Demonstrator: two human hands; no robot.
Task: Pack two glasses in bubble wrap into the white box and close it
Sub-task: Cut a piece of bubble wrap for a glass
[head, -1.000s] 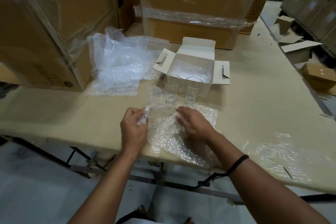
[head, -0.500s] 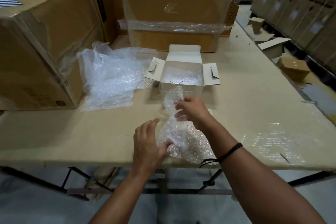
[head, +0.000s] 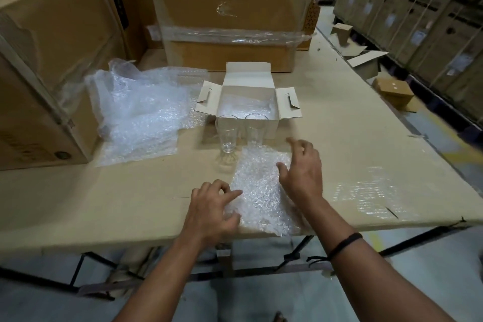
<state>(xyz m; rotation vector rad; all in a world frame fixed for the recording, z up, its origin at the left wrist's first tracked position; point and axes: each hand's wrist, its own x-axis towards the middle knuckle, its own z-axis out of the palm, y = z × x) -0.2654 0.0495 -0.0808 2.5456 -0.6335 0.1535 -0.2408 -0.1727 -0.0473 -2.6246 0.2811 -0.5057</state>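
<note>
Head view: your left hand (head: 213,208) lies on the near left edge of the flat clear bubble wrap sheet (head: 262,191), fingers loosely bent, index finger stretched onto the plastic, gripping nothing. Your right hand (head: 303,168) is at the sheet's right side, fingers spread and open, thumb on the wrap, the other fingertips raised over its far right corner; cannot tell if they touch. Thin black band (head: 345,242) on your right wrist.

Sheet lies flat on the tan cardboard-covered table (head: 104,196), its near edge at the table's front edge.

Just beyond the sheet, two clear drinking glasses stand upright side by side: the left glass (head: 228,133) apart from the sheet's far left corner, the right glass (head: 256,129) just behind the sheet's far edge. Both are bare, unwrapped, outside the box.

Right behind them, the small white cardboard box (head: 248,110) sits open, back and side flaps up and out, bubble wrap lining inside.

Left of the box, a crumpled pile of clear bubble wrap (head: 141,110). Far side: a large brown carton banded with clear tape (head: 230,21). Left edge: another big brown carton (head: 47,65).
</note>
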